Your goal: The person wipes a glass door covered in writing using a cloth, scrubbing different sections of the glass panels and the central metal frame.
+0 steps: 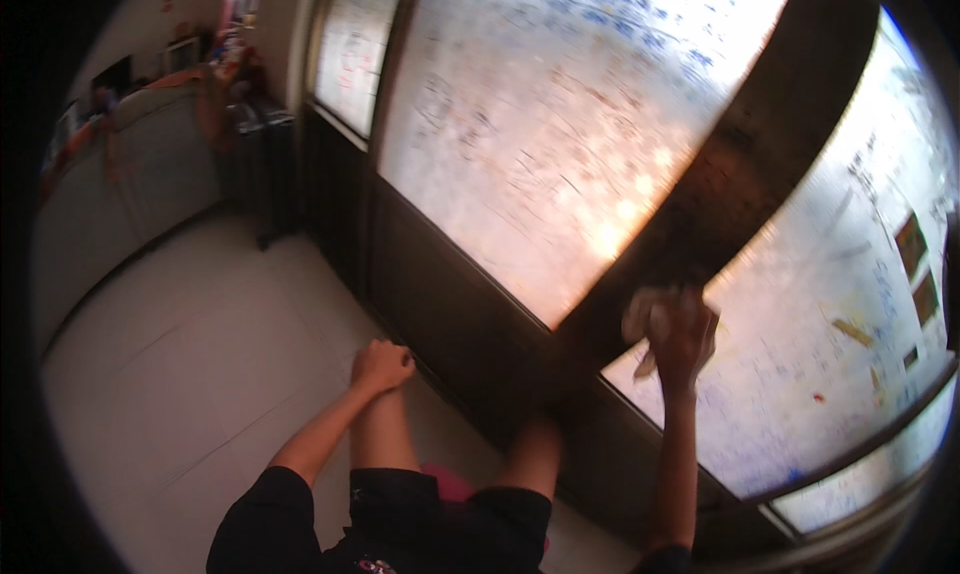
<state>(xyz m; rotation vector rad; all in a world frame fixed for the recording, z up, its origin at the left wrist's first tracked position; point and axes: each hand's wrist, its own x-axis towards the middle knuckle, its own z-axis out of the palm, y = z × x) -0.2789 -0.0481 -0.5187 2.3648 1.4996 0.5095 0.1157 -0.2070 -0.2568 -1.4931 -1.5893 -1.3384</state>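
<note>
My right hand [686, 334] grips a crumpled light cloth [646, 319] at the dark frame post [720, 191] between two glazed panels. The cloth's tail hangs over the lower corner of the right frosted pane [795, 364]. The hand is a little blurred. Resting on my bent knee, my left hand [384, 365] has curled fingers and shows nothing in it; whether they are fully closed is hard to see. Left of the post stands a large frosted pane [555, 138] covered with scribbles and marks in blue, brown and black.
The panels' dark lower part [450, 296] runs close before my knees. A narrow marked pane [352, 63] is farther left. Beyond the tiled floor [202, 334] stand a pale cabinet or sofa back [157, 154] with items on top and a dark wheeled object [266, 169]. Something pink [448, 484] lies beneath me.
</note>
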